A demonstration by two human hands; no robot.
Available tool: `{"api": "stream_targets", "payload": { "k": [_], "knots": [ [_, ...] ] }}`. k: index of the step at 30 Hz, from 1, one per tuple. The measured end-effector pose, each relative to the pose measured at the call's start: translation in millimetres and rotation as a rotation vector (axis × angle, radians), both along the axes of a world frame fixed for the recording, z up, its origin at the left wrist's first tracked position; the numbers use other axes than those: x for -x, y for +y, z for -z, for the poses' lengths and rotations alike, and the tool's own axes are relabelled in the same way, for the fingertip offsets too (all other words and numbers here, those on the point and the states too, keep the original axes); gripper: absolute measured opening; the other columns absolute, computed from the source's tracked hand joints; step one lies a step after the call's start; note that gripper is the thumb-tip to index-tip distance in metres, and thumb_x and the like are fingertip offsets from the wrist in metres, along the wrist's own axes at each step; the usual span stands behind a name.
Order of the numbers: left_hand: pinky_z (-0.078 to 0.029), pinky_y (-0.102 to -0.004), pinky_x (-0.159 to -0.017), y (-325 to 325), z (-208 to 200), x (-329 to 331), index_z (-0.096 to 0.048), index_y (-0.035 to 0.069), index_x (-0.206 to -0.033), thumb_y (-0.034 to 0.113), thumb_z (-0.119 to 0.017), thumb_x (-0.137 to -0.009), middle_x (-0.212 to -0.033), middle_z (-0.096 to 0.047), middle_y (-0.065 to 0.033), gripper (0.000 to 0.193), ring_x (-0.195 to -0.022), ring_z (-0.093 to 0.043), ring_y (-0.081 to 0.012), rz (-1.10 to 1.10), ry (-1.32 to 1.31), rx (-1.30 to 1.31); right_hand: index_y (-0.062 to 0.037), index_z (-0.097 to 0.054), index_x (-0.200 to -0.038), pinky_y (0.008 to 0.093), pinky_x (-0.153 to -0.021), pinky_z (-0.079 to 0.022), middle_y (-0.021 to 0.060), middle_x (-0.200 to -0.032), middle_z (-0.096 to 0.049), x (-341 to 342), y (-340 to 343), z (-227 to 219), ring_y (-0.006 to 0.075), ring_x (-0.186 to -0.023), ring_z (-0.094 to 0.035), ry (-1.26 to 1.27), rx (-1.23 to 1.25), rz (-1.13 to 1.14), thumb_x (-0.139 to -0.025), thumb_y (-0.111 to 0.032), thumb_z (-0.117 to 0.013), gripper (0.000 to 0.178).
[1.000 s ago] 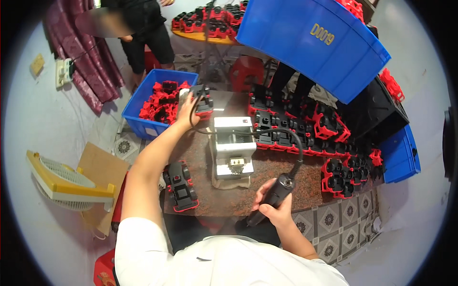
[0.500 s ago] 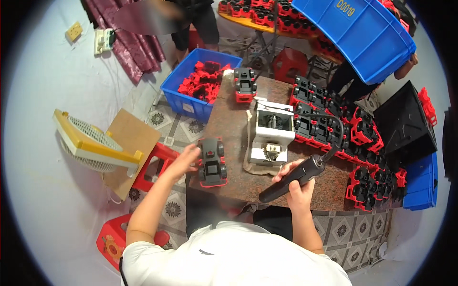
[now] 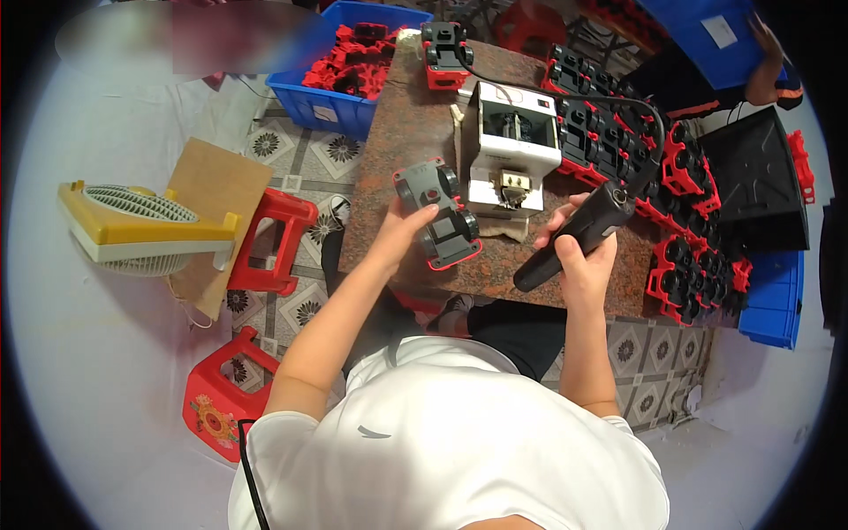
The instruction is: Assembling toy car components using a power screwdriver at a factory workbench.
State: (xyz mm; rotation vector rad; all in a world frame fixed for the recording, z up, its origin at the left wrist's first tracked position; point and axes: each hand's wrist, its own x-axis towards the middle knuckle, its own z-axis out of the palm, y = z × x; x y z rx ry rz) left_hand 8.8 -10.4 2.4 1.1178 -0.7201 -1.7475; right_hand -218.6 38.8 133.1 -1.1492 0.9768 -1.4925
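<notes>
My left hand grips a grey and red toy car chassis by its near left side, thumb on top. The chassis is tilted over the left part of the stone-topped table, its dark wheels showing. In my right hand is a black electric screwdriver, its cabled end pointing up and to the right. Its tapered end points down to the left, over the table's front part. Between the hands and farther back stands a white screw feeder with an open top.
Rows of red and black car chassis cover the table's right side; another chassis stands at the far left corner. Beyond is a blue crate of red parts. A yellow fan and red stools stand left. Another person's hand holds a blue crate.
My left hand has closed on the chassis and brought it right, turned at an angle. The screwdriver remains in my right hand. The view has shifted, and the other person's crate has moved.
</notes>
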Motion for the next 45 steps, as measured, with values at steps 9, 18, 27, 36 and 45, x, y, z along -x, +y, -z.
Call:
{"api": "stream_targets", "payload": {
  "k": [9,18,27,36,45],
  "knots": [
    [-0.038,-0.0341,-0.096,3.5,0.0,3.1,-0.038,0.006,-0.126,0.019,-0.071,-0.076,-0.119,-0.051,-0.0084,0.061,-0.112,-0.049,-0.0193,0.023,-0.038,-0.048,-0.0022,-0.044,-0.115,0.0257,-0.066,-0.049,0.0062,-0.085,-0.056,-2.1,-9.8,-7.0,0.0134,-0.074,-0.058,-0.025,0.117,0.012,-0.065,-0.006,-0.080,0.061],
    [-0.042,-0.0340,-0.091,0.5,7.3,8.9,-0.040,0.011,-0.127,0.017,-0.067,-0.077,-0.117,-0.052,-0.0056,0.058,-0.109,-0.050,-0.0188,-0.012,0.050,-0.009,-0.0013,-0.045,-0.110,0.0245,-0.063,-0.048,0.0087,-0.083,-0.059,-9.5,-42.4,-1.8,0.0118,-0.069,-0.057,-0.001,0.569,0.189,-0.071,0.004,-0.071,0.047],
    [-0.041,-0.0354,-0.092,1.5,17.7,9.0,-0.037,0.011,-0.129,0.022,-0.065,-0.079,-0.118,-0.049,-0.0063,0.058,-0.110,-0.049,-0.0195,-0.017,-0.004,0.047,-0.0011,-0.045,-0.108,0.0214,-0.060,-0.046,0.0068,-0.079,-0.059,-9.0,-58.7,20.3,0.0088,-0.066,-0.055,0.068,0.587,0.252,-0.070,0.009,-0.069,0.046],
    [-0.041,-0.0357,-0.093,2.4,14.8,11.4,-0.038,0.011,-0.128,0.023,-0.064,-0.079,-0.119,-0.049,-0.0059,0.057,-0.111,-0.048,-0.0190,-0.009,0.011,0.057,-0.0017,-0.045,-0.108,0.0220,-0.061,-0.046,0.0064,-0.079,-0.060,-10.6,-63.2,24.2,0.0088,-0.067,-0.056,0.043,0.492,0.314,-0.070,0.010,-0.067,0.046],
    [-0.038,-0.0354,-0.095,0.3,23.1,10.1,-0.036,0.011,-0.130,0.024,-0.065,-0.078,-0.121,-0.048,-0.0056,0.061,-0.112,-0.047,-0.0194,-0.018,-0.019,0.109,-0.0017,-0.046,-0.107,0.0223,-0.063,-0.045,0.0063,-0.079,-0.059,-10.5,-64.4,32.8,0.0080,-0.067,-0.054,0.104,0.573,0.276,-0.071,0.006,-0.069,0.044]
  ]
}}
